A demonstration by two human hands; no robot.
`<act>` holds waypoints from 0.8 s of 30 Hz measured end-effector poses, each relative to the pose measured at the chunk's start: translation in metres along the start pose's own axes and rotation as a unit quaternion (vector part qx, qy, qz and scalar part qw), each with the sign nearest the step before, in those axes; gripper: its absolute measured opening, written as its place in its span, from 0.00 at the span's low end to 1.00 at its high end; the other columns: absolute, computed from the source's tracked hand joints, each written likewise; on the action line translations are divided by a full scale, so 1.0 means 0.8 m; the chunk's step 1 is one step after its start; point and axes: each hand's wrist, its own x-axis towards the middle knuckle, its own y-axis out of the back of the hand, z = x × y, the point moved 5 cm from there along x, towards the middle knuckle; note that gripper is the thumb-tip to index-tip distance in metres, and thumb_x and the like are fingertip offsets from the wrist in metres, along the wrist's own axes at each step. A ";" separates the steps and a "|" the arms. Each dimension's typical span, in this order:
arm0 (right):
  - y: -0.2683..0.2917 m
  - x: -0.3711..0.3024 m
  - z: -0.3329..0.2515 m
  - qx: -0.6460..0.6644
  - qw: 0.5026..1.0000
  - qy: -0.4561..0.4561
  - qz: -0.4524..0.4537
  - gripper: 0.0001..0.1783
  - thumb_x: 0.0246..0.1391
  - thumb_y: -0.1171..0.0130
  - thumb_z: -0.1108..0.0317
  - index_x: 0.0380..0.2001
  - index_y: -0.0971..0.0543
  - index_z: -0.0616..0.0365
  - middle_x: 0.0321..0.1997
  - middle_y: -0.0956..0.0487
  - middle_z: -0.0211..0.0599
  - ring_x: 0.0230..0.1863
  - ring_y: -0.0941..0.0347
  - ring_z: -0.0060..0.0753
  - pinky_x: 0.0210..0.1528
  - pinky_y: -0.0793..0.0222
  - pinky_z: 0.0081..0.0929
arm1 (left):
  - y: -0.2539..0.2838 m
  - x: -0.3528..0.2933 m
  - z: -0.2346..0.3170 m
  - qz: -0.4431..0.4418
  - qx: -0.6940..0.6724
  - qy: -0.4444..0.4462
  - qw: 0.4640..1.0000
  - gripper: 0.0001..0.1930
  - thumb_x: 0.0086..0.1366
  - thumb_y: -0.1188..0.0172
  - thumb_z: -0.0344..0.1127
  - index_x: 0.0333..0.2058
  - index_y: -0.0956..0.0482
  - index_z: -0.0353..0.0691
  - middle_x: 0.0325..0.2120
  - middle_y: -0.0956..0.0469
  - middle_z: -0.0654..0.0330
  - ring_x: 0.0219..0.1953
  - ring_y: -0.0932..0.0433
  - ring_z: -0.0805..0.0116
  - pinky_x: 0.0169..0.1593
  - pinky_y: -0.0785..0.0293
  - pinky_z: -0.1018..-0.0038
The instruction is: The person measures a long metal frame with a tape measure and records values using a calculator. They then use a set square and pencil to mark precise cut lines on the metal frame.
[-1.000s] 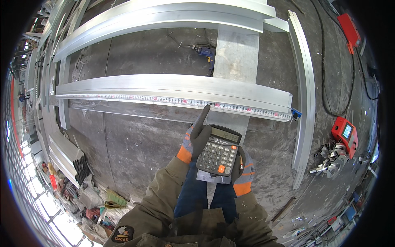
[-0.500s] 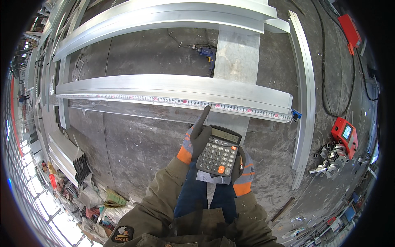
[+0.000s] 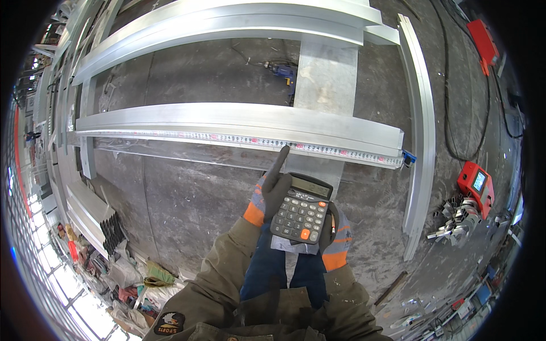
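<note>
A black desk calculator (image 3: 299, 211) with grey and orange keys is held at waist height over my legs. My left hand (image 3: 273, 196), in a grey glove with an orange cuff, grips its left edge. The index finger of that hand stretches forward to the measuring tape (image 3: 254, 140), its tip at the tape's near edge. Gloved too, my right hand (image 3: 333, 236) closes round the calculator's right side, with a pencil (image 3: 333, 223) showing by its fingers. Pale paper (image 3: 293, 245) sticks out under the calculator. The tape runs along a long silver metal profile (image 3: 239, 118).
A blue clip (image 3: 409, 158) sits at the profile's right end. Beyond lies a blue drill (image 3: 284, 73) on the floor. More profiles (image 3: 418, 102) stand right and far. Red machines (image 3: 476, 184), cables and metal offcuts (image 3: 458, 219) are at right; stacked profiles (image 3: 91, 219) at left.
The calculator's display reads differently now. My hands and the calculator have hardly moved; the pointing finger stays at the tape.
</note>
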 end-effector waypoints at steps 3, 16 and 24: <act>0.003 -0.001 -0.002 0.031 0.999 -0.011 0.021 0.21 0.68 0.42 0.64 0.57 0.21 0.68 0.53 0.16 0.59 0.52 0.18 0.61 0.53 0.22 0.48 | 0.000 0.000 0.001 -0.003 0.003 0.007 1.000 0.36 0.73 0.49 0.29 0.79 0.43 0.44 0.26 0.29 0.68 0.30 0.34 0.82 0.36 0.33 0.77; 0.012 -0.036 -0.009 0.235 0.961 -0.141 -0.013 0.17 0.73 0.50 0.71 0.60 0.26 0.66 0.44 0.16 0.41 0.41 0.19 0.26 0.41 0.23 0.27 | 0.002 -0.001 0.006 0.007 0.031 -0.013 0.999 0.35 0.74 0.49 0.29 0.78 0.42 0.46 0.22 0.32 0.68 0.28 0.36 0.81 0.34 0.35 0.75; 0.001 -0.051 -0.020 0.315 0.924 -0.215 -0.031 0.20 0.64 0.41 0.76 0.58 0.29 0.65 0.37 0.16 0.37 0.40 0.22 0.21 0.42 0.26 0.24 | -0.001 -0.001 0.008 0.008 0.014 0.001 1.000 0.35 0.73 0.49 0.32 0.78 0.42 0.43 0.27 0.26 0.66 0.30 0.33 0.80 0.37 0.31 0.75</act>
